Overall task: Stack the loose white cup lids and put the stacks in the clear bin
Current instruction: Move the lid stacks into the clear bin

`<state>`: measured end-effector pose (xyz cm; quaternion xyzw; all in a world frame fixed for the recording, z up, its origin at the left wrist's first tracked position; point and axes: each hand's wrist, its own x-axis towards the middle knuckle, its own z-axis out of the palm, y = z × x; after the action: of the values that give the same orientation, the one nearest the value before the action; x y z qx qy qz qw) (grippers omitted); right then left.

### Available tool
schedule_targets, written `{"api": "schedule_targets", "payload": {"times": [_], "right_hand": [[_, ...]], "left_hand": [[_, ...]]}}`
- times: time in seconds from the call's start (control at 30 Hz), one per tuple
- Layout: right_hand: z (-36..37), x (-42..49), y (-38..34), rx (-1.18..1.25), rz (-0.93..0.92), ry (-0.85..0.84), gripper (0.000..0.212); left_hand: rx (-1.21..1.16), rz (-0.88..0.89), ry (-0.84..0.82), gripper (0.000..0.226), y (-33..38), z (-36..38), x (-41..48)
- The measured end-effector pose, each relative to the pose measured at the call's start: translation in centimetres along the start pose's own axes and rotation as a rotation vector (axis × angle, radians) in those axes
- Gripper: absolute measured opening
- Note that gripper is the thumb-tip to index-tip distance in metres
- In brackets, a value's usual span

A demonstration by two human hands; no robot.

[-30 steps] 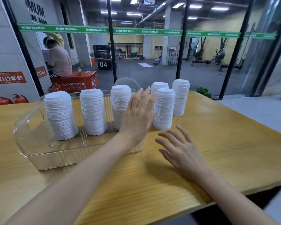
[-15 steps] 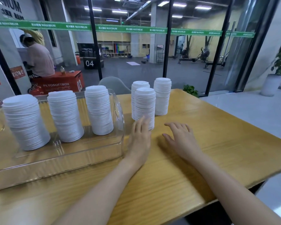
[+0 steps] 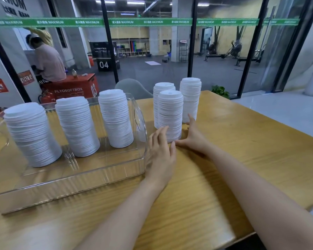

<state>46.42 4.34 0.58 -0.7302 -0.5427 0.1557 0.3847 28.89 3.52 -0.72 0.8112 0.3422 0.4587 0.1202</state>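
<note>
Three tall stacks of white cup lids stand in the clear bin [image 3: 79, 183] at the left: one at the left end [image 3: 31, 134], one in the middle [image 3: 76, 127] and one at the right end [image 3: 116, 118]. Right of the bin, three more stacks stand on the wooden table [image 3: 242, 150]. My left hand [image 3: 160, 156] and my right hand [image 3: 193, 136] cup the base of the nearest stack [image 3: 170, 112] from either side, thumbs meeting in front. The two other stacks, back left [image 3: 163, 86] and back right [image 3: 191, 94], stand just behind it, untouched.
The bin's right end wall with its handle cut-out [image 3: 139, 120] rises between the bin's stacks and the table stacks. A grey chair back [image 3: 132, 87] shows behind the table. Beyond the glass wall, a person [image 3: 47, 62] sits on a red box.
Both hands slid forward from lying flat on the table and now close around the base of the nearest stack. The view has turned a little to the right.
</note>
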Motion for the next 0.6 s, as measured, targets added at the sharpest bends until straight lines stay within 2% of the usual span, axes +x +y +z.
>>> {"api": "schedule_targets", "payload": {"times": [0.23,0.4,0.6], "right_hand": [[1.1,1.4,-0.1,0.148,-0.067,-0.016,0.155],[2.0,1.6,-0.5,0.198,-0.196,0.005,0.140],[1.2,1.0,-0.3,0.222,-0.221,0.013,0.127]], "left_hand": [[-0.001,0.003,0.003,0.052,-0.2,0.2,0.1],[0.015,0.000,-0.002,0.053,-0.3,0.3,0.0],[0.033,0.006,-0.004,0.053,-0.5,0.3,0.1]]}}
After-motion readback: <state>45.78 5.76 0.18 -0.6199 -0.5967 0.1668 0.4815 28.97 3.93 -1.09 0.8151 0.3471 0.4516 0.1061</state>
